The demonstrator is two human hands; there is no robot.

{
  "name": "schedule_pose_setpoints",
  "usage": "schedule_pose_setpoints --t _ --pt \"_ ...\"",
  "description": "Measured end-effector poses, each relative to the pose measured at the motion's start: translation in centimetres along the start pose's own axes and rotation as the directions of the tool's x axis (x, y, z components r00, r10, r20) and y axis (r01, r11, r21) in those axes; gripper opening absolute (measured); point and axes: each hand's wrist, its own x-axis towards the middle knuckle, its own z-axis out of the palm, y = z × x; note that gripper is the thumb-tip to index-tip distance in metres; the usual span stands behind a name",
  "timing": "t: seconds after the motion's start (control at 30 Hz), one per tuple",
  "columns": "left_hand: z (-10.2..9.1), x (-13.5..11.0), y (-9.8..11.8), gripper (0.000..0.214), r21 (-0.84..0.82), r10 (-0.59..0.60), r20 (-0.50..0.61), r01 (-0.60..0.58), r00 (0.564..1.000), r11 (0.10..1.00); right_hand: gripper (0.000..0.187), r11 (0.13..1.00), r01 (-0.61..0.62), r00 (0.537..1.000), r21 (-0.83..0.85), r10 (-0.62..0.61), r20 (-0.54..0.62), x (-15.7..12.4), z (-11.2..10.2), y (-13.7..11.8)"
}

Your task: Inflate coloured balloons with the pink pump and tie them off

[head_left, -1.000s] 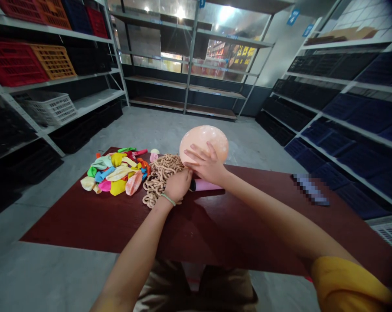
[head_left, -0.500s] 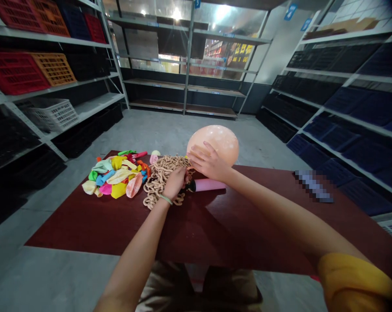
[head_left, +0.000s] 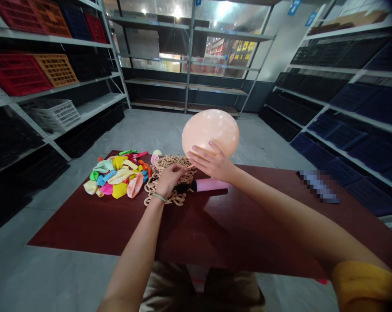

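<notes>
Meanwhile, the person's right hand (head_left: 212, 167) lay wide open, its fingers (head_left: 205, 158) spread against the underside of an inflated peach balloon (head_left: 210, 132), which hung just above the far edge of the table. The left hand (head_left: 170, 180) was drawn into a narrow pinch over a heap of tan knotted cord (head_left: 152, 190); whether it gripped anything could not be seen. A pink-and-black hand pump (head_left: 212, 185) lay just below the right hand on the dark red table (head_left: 118, 229), and a pile of deflated coloured balloons (head_left: 116, 180) lay left of the cord.
</notes>
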Motion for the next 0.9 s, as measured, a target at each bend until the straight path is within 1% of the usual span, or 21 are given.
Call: schedule_pose_setpoints --t 0.07,0.13,0.23,0.3,0.37,0.43,0.5,0.6,0.67,0.8,0.87,0.9 --pt "-0.3 0.2 -0.2 0.025 0.029 0.026 -0.026 -0.025 0.999 0.999 0.059 1.0 -0.015 1.0 0.002 0.015 -0.027 0.4 -0.2 -0.4" --pt "-0.8 0.7 -0.7 0.027 0.076 0.078 -0.088 -0.072 0.993 0.995 0.059 0.999 -0.045 0.997 0.001 0.045 -0.066 0.8 -0.2 -1.3" --pt "-2.0 1.4 -1.6 0.026 0.165 0.157 -0.176 -0.129 0.972 0.978 0.051 0.994 -0.111 0.989 0.017 0.112 -0.094 0.9 0.3 -3.8" --pt "-2.6 1.7 -1.9 0.023 0.228 0.189 -0.17 -0.148 0.967 0.962 0.036 0.983 -0.174 0.981 0.066 0.179 -0.081 0.4 1.1 -6.1" --pt "-2.8 1.8 -2.1 0.021 0.271 0.195 -0.145 -0.151 0.97 0.951 0.023 0.966 -0.216 0.975 0.143 0.221 -0.023 -0.4 2.2 -8.5" --pt "-2.6 1.6 -2.0 0.019 0.286 0.192 -0.141 -0.146 0.971 0.947 0.02 0.95 -0.222 0.974 0.22 0.226 0.008 -1.3 3.5 -10.6" --pt "-2.2 1.3 -1.8 0.017 0.279 0.195 -0.151 -0.148 0.969 0.949 0.02 0.923 -0.253 0.964 0.29 0.265 -0.005 -2.1 4.6 -11.9" --pt "-1.6 1.1 -1.5 0.014 0.261 0.188 -0.151 -0.144 0.97 0.954 0.024 0.901 -0.287 0.95 0.326 0.311 -0.024 -2.8 5.7 -12.7" --pt "-1.3 1.0 -1.6 0.013 0.246 0.183 -0.138 -0.145 0.973 0.958 0.027 0.908 -0.272 0.955 0.32 0.297 -0.031 -3.0 5.9 -12.9" --pt "-1.0 1.1 -2.0 0.017 0.219 0.214 -0.11 -0.186 0.971 0.958 0.019 0.925 -0.212 0.968 0.316 0.242 -0.06 -3.0 5.9 -13.0" --pt "-0.8 1.1 -2.1 0.017 0.216 0.225 -0.099 -0.2 0.969 0.956 0.017 0.914 -0.209 0.96 0.349 0.259 -0.104 -3.1 5.7 -13.0" --pt "-0.6 1.0 -2.2 0.017 0.208 0.224 -0.091 -0.202 0.97 0.957 0.016 0.898 -0.223 0.946 0.379 0.294 -0.14 -3.2 5.6 -12.9"
